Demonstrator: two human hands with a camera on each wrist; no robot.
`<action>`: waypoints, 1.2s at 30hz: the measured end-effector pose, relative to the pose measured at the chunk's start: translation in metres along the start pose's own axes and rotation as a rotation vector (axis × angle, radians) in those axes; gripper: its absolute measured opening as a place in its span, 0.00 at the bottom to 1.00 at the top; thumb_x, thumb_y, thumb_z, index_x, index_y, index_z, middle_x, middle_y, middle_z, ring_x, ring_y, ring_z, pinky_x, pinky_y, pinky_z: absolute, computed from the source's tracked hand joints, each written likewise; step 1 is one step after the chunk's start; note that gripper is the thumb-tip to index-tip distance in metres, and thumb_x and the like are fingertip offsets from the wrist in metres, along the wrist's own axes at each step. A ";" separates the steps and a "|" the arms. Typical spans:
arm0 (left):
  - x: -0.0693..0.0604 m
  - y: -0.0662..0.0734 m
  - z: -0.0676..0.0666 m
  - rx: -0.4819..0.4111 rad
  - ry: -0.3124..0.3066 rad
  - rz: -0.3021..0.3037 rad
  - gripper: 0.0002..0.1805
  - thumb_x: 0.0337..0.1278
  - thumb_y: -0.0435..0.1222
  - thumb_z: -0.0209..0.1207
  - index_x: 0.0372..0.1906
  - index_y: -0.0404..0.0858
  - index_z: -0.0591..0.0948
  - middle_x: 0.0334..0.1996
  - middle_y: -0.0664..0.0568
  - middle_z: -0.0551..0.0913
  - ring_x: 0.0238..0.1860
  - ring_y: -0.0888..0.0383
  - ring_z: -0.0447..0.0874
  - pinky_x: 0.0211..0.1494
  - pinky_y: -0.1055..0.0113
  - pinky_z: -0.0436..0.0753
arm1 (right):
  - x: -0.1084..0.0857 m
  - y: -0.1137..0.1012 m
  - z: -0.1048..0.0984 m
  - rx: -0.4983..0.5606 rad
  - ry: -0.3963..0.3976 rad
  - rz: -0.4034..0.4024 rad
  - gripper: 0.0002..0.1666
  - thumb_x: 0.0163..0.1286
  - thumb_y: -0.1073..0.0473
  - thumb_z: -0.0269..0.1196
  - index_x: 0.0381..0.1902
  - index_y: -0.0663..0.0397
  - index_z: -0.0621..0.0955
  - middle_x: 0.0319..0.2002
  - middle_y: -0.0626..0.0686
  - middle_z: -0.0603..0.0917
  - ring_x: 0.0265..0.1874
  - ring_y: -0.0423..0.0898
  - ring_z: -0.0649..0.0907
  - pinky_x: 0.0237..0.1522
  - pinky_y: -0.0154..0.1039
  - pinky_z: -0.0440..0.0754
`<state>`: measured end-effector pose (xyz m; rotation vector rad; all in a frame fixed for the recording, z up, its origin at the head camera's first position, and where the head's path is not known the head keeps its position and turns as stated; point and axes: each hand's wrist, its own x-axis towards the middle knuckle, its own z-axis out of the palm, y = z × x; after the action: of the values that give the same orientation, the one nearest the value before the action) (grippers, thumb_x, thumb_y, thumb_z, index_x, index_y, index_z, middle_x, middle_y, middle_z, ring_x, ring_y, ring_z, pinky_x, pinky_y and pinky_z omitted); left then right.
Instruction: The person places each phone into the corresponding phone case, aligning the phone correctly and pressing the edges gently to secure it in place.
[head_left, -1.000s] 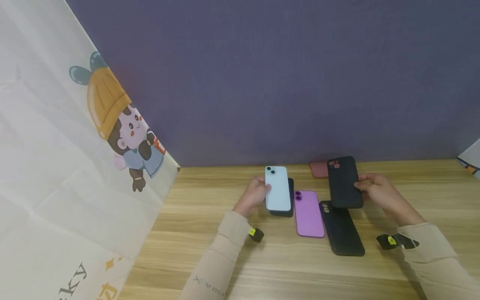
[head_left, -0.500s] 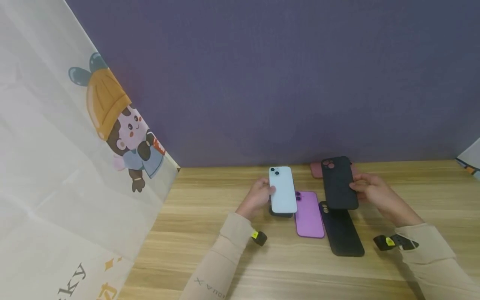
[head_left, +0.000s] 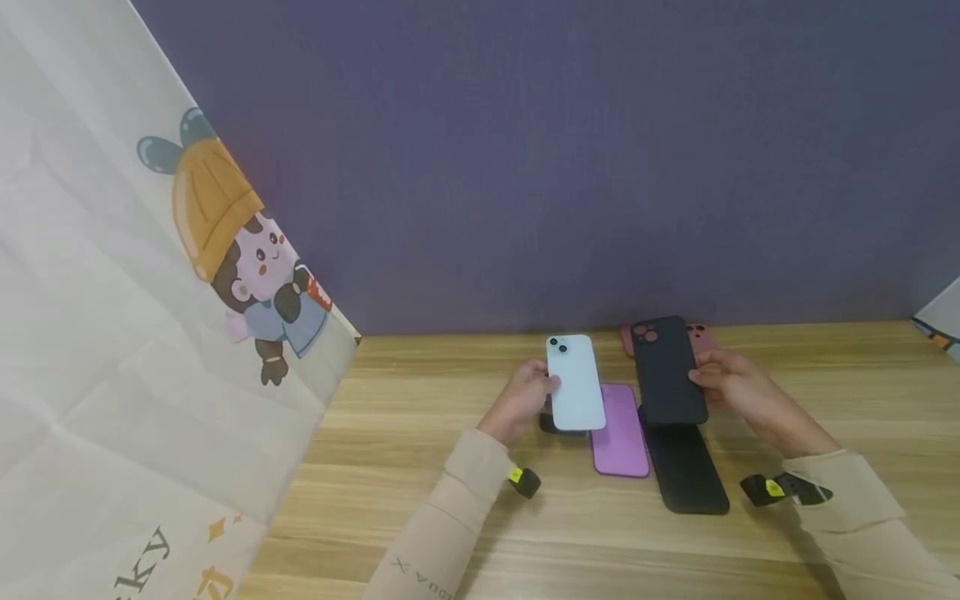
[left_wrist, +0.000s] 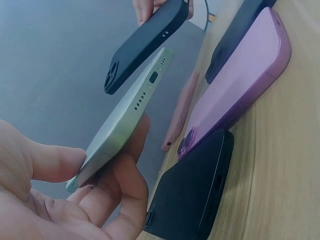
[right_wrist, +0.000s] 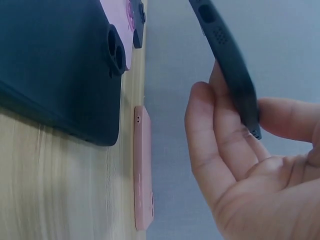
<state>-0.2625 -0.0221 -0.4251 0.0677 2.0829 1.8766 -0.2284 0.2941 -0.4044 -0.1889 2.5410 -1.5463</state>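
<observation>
My left hand (head_left: 522, 398) grips a pale mint-white phone (head_left: 576, 383) by its left edge, thumb on the back. It is raised over the table, and its bottom edge with the charging port shows in the left wrist view. Across from it, my right hand (head_left: 738, 390) pinches a black phone case (head_left: 670, 371) by its right edge; the camera cutout sits at the top left. Phone and case are apart. Beneath them lie a purple phone (head_left: 620, 446), a second black case (head_left: 688, 471) and a dark phone (left_wrist: 192, 192), partly hidden by the mint-white one in the head view.
A pink case (right_wrist: 143, 170) lies at the back of the wooden table (head_left: 420, 500), partly behind the raised black case in the head view. A dark blue-grey panel (head_left: 570, 167) rises along the back edge. A white printed sheet (head_left: 112, 333) hangs at the left.
My left hand has moved right with the mint-white phone, now overlapping the purple phone. My right hand has moved left with the black case, uncovering the pink case's right end. The gap narrows.
</observation>
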 end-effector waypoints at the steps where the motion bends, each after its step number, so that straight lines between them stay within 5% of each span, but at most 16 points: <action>1: 0.001 0.000 0.001 -0.002 0.001 0.002 0.14 0.75 0.33 0.51 0.58 0.31 0.73 0.41 0.42 0.84 0.36 0.53 0.83 0.42 0.63 0.86 | 0.002 0.000 -0.001 0.002 -0.004 -0.003 0.24 0.82 0.61 0.49 0.63 0.78 0.63 0.39 0.46 0.83 0.35 0.33 0.83 0.40 0.34 0.84; 21: 0.039 0.013 0.018 -0.030 0.090 0.014 0.16 0.74 0.33 0.52 0.60 0.31 0.73 0.42 0.41 0.86 0.36 0.52 0.84 0.45 0.61 0.86 | 0.062 0.002 -0.030 -0.025 -0.107 -0.037 0.19 0.82 0.60 0.49 0.58 0.73 0.66 0.41 0.48 0.80 0.37 0.34 0.81 0.41 0.34 0.83; 36: 0.050 0.013 0.024 -0.049 0.109 0.037 0.14 0.73 0.34 0.52 0.57 0.32 0.74 0.40 0.42 0.85 0.33 0.54 0.83 0.41 0.64 0.86 | 0.073 0.000 -0.035 -0.001 -0.129 -0.070 0.17 0.82 0.60 0.50 0.56 0.71 0.66 0.40 0.47 0.78 0.37 0.34 0.80 0.40 0.35 0.83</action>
<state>-0.3056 0.0156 -0.4252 -0.0076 2.1185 1.9939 -0.3074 0.3103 -0.3934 -0.3692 2.4592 -1.5051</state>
